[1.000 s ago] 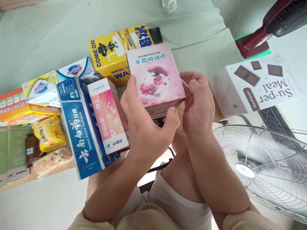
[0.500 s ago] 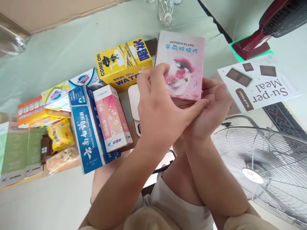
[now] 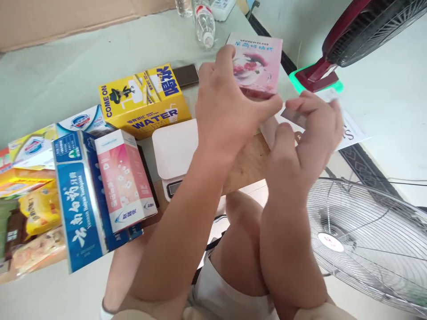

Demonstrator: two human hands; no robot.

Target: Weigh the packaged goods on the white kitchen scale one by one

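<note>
My left hand (image 3: 222,104) grips a pink glass-cup box (image 3: 258,66), fingers over its left side and thumb along its lower edge. The box is tilted and held above the far right part of the table. Beside it, my right hand (image 3: 307,138) is apart from the box, its fingers bent and spread. Behind that hand lies a white "Su-per Meal" box (image 3: 350,129), largely hidden by the fingers. A white kitchen scale (image 3: 175,151) is to the left of my left forearm, which covers part of it.
Left of the scale stand a pink carton (image 3: 122,182), blue toothpaste boxes (image 3: 78,200), a yellow water box (image 3: 143,100) and soap boxes (image 3: 80,122). A dark flat object (image 3: 186,75) and plastic bottle (image 3: 204,26) lie behind. Fans (image 3: 333,242) occupy the right.
My right hand has come off the pink box and opened. My left hand keeps hold of it, and the box now tips further back. The view has shifted to the right.
</note>
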